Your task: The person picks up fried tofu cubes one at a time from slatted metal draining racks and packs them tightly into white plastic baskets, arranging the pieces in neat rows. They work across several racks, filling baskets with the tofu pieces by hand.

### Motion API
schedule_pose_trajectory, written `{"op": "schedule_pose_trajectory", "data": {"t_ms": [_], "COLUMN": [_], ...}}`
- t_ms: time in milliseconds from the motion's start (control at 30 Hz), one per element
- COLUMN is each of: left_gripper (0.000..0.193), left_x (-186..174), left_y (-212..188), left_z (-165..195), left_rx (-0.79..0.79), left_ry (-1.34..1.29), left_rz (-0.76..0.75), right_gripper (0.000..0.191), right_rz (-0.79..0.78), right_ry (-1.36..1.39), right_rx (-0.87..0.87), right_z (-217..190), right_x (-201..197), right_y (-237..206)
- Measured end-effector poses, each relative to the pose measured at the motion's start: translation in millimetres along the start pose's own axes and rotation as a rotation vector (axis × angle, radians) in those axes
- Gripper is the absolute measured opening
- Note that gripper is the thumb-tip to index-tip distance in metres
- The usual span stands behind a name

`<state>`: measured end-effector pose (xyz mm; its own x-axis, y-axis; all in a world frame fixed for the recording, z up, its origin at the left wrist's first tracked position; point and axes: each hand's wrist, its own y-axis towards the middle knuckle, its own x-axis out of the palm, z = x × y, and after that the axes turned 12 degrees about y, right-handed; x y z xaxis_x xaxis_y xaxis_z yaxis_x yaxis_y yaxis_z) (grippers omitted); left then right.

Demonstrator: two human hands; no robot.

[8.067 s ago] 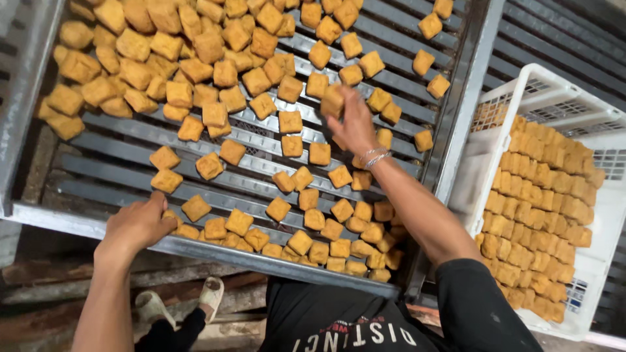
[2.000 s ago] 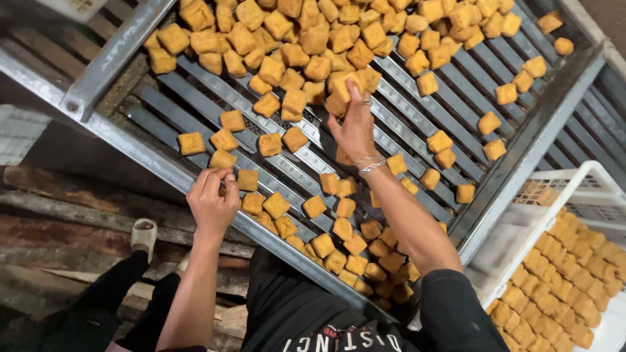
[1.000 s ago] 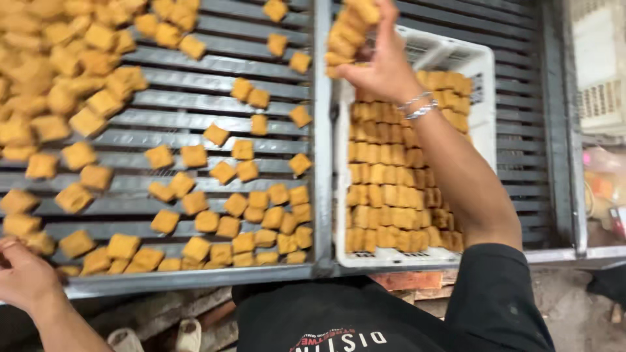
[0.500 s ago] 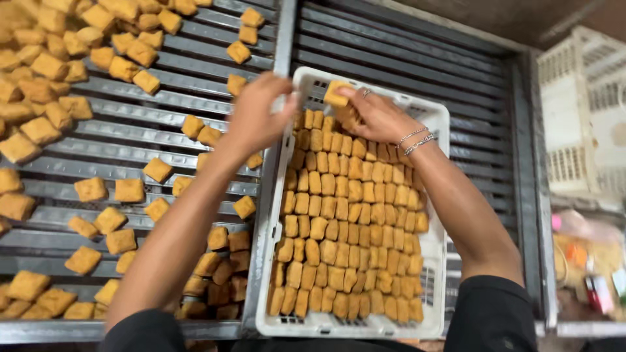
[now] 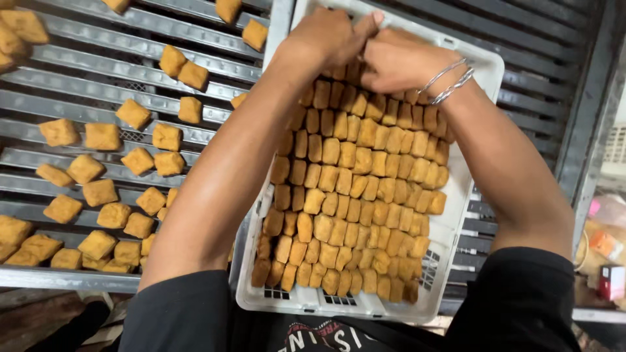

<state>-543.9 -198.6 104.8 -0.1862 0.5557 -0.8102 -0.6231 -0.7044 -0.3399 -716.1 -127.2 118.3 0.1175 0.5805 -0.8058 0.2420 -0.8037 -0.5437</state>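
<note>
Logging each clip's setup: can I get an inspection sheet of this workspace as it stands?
Surface: grey slatted metal rack under everything.
Job's things: white plastic crate on the rack, packed with neat rows of golden-brown fried cubes.
Clutter: loose fried cubes scattered on the rack left of the crate.
Grippers: left hand and right hand meet at the crate's far end, on the top row; thin silver bangles on the right wrist.
Cables: nothing seen.
Surroundings: small coloured packets at right edge, unclear.
</note>
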Motion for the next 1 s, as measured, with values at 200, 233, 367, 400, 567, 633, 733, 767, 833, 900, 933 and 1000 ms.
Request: {"op": "schedule_pose_trajectory", "data": {"t_ms": [200,233,367,400,567,633,733,767,833,900,933,1000], "left_gripper": [0.084,0.079,0.048,0.044,0.023,0.029,0.037,0.044,0.051,0.038,0.038,0.035], "left_x": [13,14,10,10,20,22,24,24,25,23,25,39], "left_y": [-1,-4,-12,-13,-7,-5,-17,-25,-48,-77,-96,-145], "left_z": [5,6,11,16,31,23,9,3,-2,-13,-27,-72], "left_rx": [0.039,0.044,0.125,0.066,0.035,0.162,0.185,0.282,0.475,0.479,0.584,0.681], "left_ry": [0.159,0.175,0.349,0.396,0.567,0.396,0.237,0.245,0.258,0.209,0.098,-0.027], "left_rz": [0.026,0.044,0.01,-0.007,0.175,0.111,0.042,0.144,0.558,0.482,0.607,0.762], "right_gripper": [0.035,0.033,0.031,0.034,0.042,0.041,0.042,0.044,0.037,0.03,0.026,0.022], "right_rz": [0.145,0.12,0.246,0.338,0.489,0.447,0.521,0.541,0.593,0.608,0.622,0.638], "right_ry": [0.25,0.262,0.302,0.306,0.33,0.418,0.427,0.441,0.383,0.451,0.472,0.542], "right_rx": [-0.018,0.029,-0.14,-0.266,-0.137,0.001,-0.037,-0.081,-0.193,-0.059,-0.091,-0.146], "right_z": [10,9,6,7,2,-10,-38,-49,-69,-90,-100,-127], "right_x": [18,20,22,20,6,6,16,19,22,24,23,28], "right_y": [-4,-4,-13,-19,-79,-109,-155,-165,-172,-170,-165,-146]}}
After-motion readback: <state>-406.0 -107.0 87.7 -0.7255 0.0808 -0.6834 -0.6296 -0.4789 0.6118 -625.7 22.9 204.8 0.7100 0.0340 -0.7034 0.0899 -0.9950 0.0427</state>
